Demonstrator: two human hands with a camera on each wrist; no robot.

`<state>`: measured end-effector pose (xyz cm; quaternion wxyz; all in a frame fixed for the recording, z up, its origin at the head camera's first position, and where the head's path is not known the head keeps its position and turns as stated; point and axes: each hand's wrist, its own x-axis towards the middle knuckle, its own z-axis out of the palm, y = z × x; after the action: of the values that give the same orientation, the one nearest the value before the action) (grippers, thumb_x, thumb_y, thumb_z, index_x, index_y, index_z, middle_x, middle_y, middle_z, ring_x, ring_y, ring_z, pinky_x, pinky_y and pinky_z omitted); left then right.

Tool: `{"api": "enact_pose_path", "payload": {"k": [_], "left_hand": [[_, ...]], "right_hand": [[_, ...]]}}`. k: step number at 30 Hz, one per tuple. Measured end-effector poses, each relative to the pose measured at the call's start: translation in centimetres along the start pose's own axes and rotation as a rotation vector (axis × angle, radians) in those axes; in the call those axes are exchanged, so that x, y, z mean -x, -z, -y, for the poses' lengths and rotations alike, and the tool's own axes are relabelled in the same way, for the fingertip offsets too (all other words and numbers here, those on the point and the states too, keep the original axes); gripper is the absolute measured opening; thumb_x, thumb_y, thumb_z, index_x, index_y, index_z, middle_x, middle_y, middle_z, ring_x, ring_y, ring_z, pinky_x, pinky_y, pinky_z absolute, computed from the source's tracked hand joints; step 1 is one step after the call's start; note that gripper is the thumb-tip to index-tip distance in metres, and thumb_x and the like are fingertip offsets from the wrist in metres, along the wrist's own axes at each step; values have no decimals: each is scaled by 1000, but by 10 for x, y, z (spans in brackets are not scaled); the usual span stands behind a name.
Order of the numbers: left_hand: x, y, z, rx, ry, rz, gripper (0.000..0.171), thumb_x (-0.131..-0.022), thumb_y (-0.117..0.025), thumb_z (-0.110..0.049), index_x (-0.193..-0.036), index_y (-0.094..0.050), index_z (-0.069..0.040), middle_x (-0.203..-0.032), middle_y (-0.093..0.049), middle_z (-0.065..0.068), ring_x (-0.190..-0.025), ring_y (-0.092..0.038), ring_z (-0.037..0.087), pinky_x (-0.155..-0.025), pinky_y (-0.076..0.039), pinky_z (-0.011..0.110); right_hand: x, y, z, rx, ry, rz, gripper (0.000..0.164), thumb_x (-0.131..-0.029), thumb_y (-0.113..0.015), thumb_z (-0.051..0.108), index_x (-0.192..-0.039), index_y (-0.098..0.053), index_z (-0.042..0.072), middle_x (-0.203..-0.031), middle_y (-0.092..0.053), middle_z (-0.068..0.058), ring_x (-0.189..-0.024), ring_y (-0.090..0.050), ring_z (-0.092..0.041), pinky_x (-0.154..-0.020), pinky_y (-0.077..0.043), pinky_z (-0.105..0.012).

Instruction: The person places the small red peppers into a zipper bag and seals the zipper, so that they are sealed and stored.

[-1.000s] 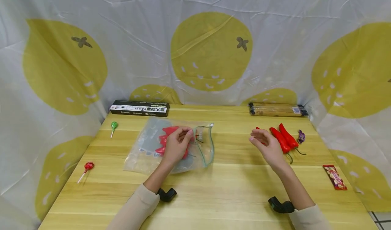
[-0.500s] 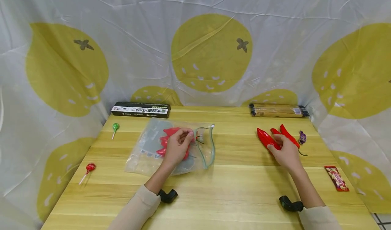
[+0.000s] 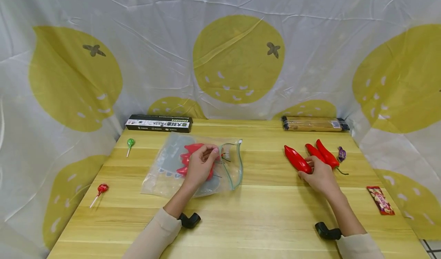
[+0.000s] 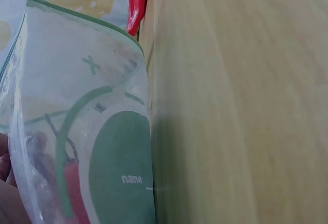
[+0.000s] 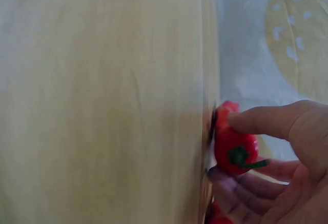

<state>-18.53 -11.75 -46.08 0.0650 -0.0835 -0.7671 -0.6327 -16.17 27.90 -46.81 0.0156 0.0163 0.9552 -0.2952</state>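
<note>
Red pepper (image 3: 294,158), right hand (image 3: 321,176) pinching its stem end; likely light, slick, best held round thick body. Left hand (image 3: 200,164) pinches clear bag (image 3: 155,182) near its mouth.

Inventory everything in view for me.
bag: 1, clear, centre-left
bagged peppers: several, red, inside bag
loose peppers: 3, red, right
box: 1, black-white, back left
pack: 1, tan-black, back right
lollipops: 2, green and red, left
candy: 1, purple, right
packet: 1, red, far right
table: 1, yellowish, beneath
cloth: 1, white-yellow, behind
floor: 1, white, lower right
cameras: 2, black, wrists
sleeves: 2, beige, bottom
left hand: 1, pinching bag
right hand: 1, gripping pepper
</note>
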Motion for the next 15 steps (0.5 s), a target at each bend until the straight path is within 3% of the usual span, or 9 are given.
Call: {"api": "enact_pose_path", "payload": {"k": [4, 7, 11, 15], "left_hand": [[-1, 1, -1, -15, -4, -13, 31, -90, -65, -44, -103, -70, -17, -100, -71, 1, -98, -67, 15, -89, -55, 29], [-1, 2, -1, -50, -19, -25, 29, -88, -68, -45, -103, -72, -20, -97, -72, -2, -93, -69, 13, -84, -56, 25], [0, 3, -3, -86, -44, -34, 28, -87, -69, -46, -102, -74, -24, -97, -73, -5, -90, -69, 10, -79, -57, 22], [1, 3, -6, -112, -64, -45, 27, -87, -69, -48, -102, -74, -26, -97, -74, -7, -89, -68, 8, -78, -56, 22]], "right_hand": [[1, -1, 2, -59, 21, -53, 54, -87, -73, 35, -125, -53, 3, -119, -64, -23, -93, -64, -31, -73, -50, -36], [3, -6, 10, -196, 43, -62, 53, -87, -72, 40, -127, -54, 10, -123, -64, -18, -96, -68, -30, -71, -52, -31], [8, -15, 33, -432, 82, 12, 51, -88, -73, 35, -132, -54, 16, -129, -60, -13, -103, -69, -29, -73, -58, -31], [12, -25, 59, -553, 130, 120, 46, -87, -74, 30, -130, -58, 21, -132, -55, -10, -108, -67, -28, -81, -58, -34]]}}
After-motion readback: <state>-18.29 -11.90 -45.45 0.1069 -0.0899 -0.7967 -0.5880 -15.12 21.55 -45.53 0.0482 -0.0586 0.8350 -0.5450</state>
